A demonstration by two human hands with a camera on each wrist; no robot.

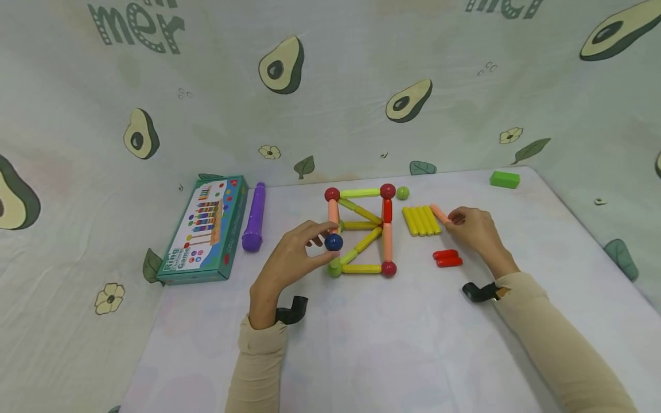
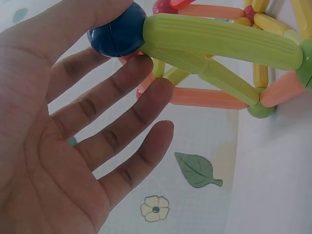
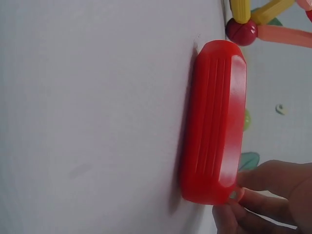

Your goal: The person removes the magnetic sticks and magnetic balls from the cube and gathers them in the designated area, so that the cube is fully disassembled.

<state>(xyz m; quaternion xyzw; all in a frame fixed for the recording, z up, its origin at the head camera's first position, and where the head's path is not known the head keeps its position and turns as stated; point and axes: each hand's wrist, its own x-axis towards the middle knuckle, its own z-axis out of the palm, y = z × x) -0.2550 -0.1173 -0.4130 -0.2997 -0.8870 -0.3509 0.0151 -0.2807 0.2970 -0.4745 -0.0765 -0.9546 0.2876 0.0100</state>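
1. The left hand [image 1: 295, 252] pinches a glossy dark blue ball [image 1: 333, 242] between its thumb and fingers; in the left wrist view the other fingers are spread out beneath it.
2. A ribbed yellow-green stick [image 2: 224, 41] touches that ball at one end and a green ball [image 2: 306, 63] at the other, so the blue ball is joined to the frame of coloured sticks and balls [image 1: 361, 226].
3. This frame stands on the white tabletop [image 1: 361, 350], with red balls at its two far corners and its near right corner.
4. The right hand [image 1: 474, 228] grips one end of a peach-coloured stick [image 1: 440, 214] in its fingertips, just beside a row of four yellow sticks [image 1: 421, 221].
5. Two short red sticks [image 1: 447, 258] lie side by side, nearer the person than the yellow row; one fills much of the right wrist view.
6. A small light green ball [image 1: 403, 193] sits near the frame's far right corner, and a bright green block [image 1: 505, 179] lies farther right, near the far edge.
7. Left of the frame lie a purple microphone-shaped object [image 1: 253, 218] and, just beside it, a teal printed game box [image 1: 203, 223].
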